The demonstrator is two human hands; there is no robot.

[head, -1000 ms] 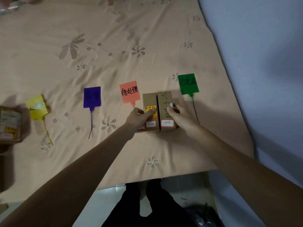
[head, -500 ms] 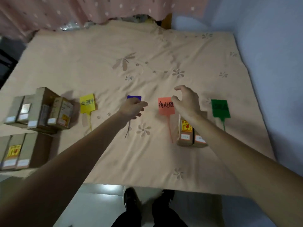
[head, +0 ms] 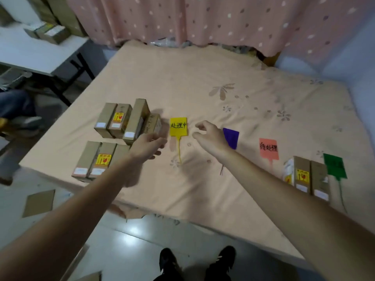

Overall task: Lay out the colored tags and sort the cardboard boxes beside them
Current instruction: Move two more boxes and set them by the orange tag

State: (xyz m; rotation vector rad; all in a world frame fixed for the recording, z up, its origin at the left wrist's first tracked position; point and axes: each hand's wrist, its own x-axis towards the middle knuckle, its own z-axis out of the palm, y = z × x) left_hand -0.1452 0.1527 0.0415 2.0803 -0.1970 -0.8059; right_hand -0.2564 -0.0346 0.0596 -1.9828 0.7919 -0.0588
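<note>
Both hands empty, fingers loosely curled. Left hand (head: pixel 149 146) hovers by boxes (head: pixel 123 123) grouped near bed's (head: pixel 203 82) left edge; right hand (head: pixel 209 135) above sheet between yellow tag (head: pixel 178 126) and purple tag (head: pixel 231 137). Orange tag (head: pixel 268 148) and green tag (head: pixel 334 166) lie toward right edge, two boxes (head: pixel 308 175) between them near front edge. Left hand blurred, possibly touching nearest box.
</note>
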